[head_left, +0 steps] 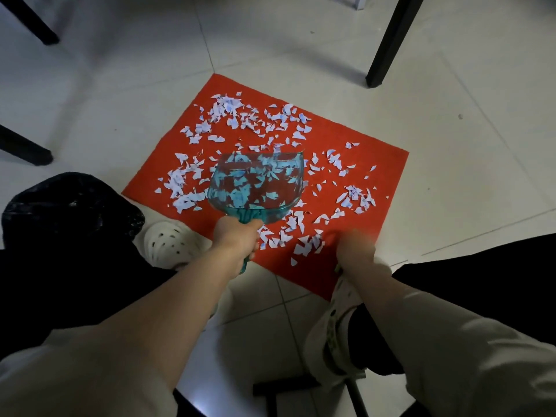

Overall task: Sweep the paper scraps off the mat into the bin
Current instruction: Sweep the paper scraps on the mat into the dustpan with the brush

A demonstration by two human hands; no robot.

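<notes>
The left hand (237, 236) has its fingers curled tight round the handle of a clear teal dustpan (255, 185), which it holds over the middle of the red mat (376, 164), pan mouth pointing away from the person. Through the see-through plastic the scraps look tinted blue-green; whether they lie inside the pan or on the mat beneath it cannot be told. The right hand (356, 246) is blurred at the near edge of the mat, knuckles bunched as if closed, but whether its fingers grip anything cannot be told.

White paper scraps (249, 115) lie scattered over most of the mat: a thick band along the far side, a cluster at the left edge, a small heap towards the right, and more just in front of the two hands. The mat lies askew on pale floor tiles (451, 85).

The bin (72, 203), lined with a black bag, stands on the floor to the left of the mat, just beside a foot in a white perforated clog (168, 242). Black furniture legs (391, 40) stand on the tiles beyond the mat
</notes>
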